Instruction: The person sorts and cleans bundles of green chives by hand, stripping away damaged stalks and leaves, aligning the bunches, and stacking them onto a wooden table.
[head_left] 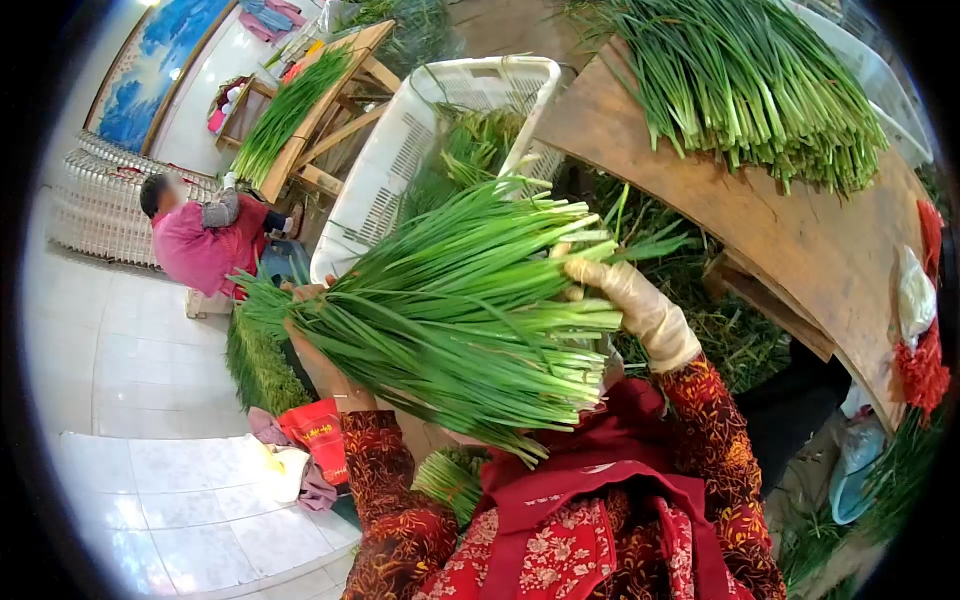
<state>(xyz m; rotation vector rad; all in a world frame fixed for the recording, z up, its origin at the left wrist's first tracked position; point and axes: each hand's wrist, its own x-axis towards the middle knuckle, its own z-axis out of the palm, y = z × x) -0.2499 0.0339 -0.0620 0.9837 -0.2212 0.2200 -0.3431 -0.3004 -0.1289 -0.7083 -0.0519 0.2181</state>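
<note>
A large bundle of long green stalks [460,310] lies across the middle of the view, its pale cut ends toward the right. My left hand [318,345], bare, is wrapped round the narrow leafy end, and the leaves hide part of its fingers. At the cut ends, my right hand [640,305] wears a pale thin glove and has its fingers closed on some stalks of the same bundle. Behind the bundle stands a white plastic crate [385,160] with loose greens in it.
A wooden table [800,230] at the right bears a big pile of stalks [750,90] and red ties [922,365]. Scraps lie beneath it. A co-worker in pink [205,240] sits at the left by another wooden table [300,125]. A red bag [320,435] lies lower left.
</note>
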